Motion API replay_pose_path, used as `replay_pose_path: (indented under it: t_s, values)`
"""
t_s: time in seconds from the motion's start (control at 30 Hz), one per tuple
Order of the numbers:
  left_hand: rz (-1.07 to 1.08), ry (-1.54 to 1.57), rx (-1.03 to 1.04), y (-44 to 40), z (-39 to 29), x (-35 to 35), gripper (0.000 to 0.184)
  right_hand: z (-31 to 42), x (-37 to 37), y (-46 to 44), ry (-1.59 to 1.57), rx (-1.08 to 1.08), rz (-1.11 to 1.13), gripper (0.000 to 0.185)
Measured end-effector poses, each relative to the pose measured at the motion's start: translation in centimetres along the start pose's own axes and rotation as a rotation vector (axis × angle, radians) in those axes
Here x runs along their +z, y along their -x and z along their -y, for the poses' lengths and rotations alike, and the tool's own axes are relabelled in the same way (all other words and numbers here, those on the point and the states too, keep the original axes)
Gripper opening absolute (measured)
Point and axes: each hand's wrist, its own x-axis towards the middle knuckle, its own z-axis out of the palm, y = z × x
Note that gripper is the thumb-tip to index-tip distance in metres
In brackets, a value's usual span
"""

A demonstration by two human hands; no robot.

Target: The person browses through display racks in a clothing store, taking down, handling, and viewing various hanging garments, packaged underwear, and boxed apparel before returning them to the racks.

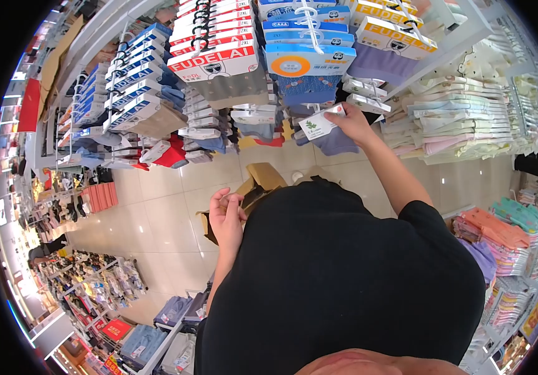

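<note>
The right hand [351, 124] pinched a white card [316, 127] with purple cloth [338, 144], just below the blue pack [309, 60]. The left hand [228, 215], lower left of that pack, curled loosely, seemingly empty. The cloth looked light and floppy; the stiff card seemed best to grab.

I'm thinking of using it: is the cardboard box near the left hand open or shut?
Open: the cardboard box shows raised flaps around a dark gap. Its contents cannot be made out.

Greyish-purple garment pack [338, 144], white leaf-printed card [316, 127] — tilted, in right hand [351, 122]
</note>
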Motion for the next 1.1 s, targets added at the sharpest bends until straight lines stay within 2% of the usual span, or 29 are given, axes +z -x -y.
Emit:
replay_pose_path:
  t_s: [0.07,0.17,0.2,0.3,0.33,0.43,0.5,0.6,0.7,0.8,0.9,0.93,1.1]
  values:
    - [-0.027,-0.028,-0.002,0.1,-0.2,0.1,0.025,-1.7,-0.1,-1.0,0.045,0.023,-0.014,0.039]
    - [-0.037,0.035,0.020,-0.1,0.2,-0.1,0.025,0.1,0.2,0.0,0.581,-0.056,-0.119,0.047]
    - [-0.046,0.035,0.025,0.0,0.1,-0.1,0.024,1.0,0.9,1.2,0.920,-0.145,-0.211,0.051]
    - [-0.063,0.048,0.055,0.0,0.3,-0.3,0.023,4.6,2.7,4.5,1.338,-0.021,-0.126,0.052]
    - [-0.059,0.058,0.077,0.0,0.5,-0.5,0.022,7.2,3.4,5.0,1.232,0.119,0.172,0.057]
    - [-0.063,0.063,0.110,0.1,0.5,-0.5,0.021,11.3,6.0,6.3,0.733,-0.127,0.513,0.063]
    - [-0.069,0.070,0.119,0.3,0.5,-0.4,0.021,13.3,8.2,6.2,0.522,-0.445,0.434,0.072]
    - [-0.078,0.089,0.120,0.6,0.4,-0.1,0.023,16.1,10.7,4.6,0.474,-0.587,0.158,0.080]
    - [-0.101,0.084,0.108,1.0,0.1,-0.3,0.022,17.8,12.4,3.9,0.490,-0.612,0.062,0.086]
    - [-0.118,0.094,0.097,1.3,0.2,-0.7,0.021,18.7,13.0,3.6,0.436,-0.709,0.045,0.082]
    - [-0.131,0.120,0.114,1.5,0.4,-1.0,0.021,18.9,12.8,3.6,0.587,-0.592,-0.021,0.073]
    - [-0.140,0.121,0.123,1.6,0.5,-1.0,0.021,19.3,12.7,3.6,0.610,-0.603,-0.043,0.060]
    - [-0.174,0.118,0.241,1.9,0.6,-1.4,0.025,20.6,13.3,2.4,0.621,-0.611,0.001,0.042]
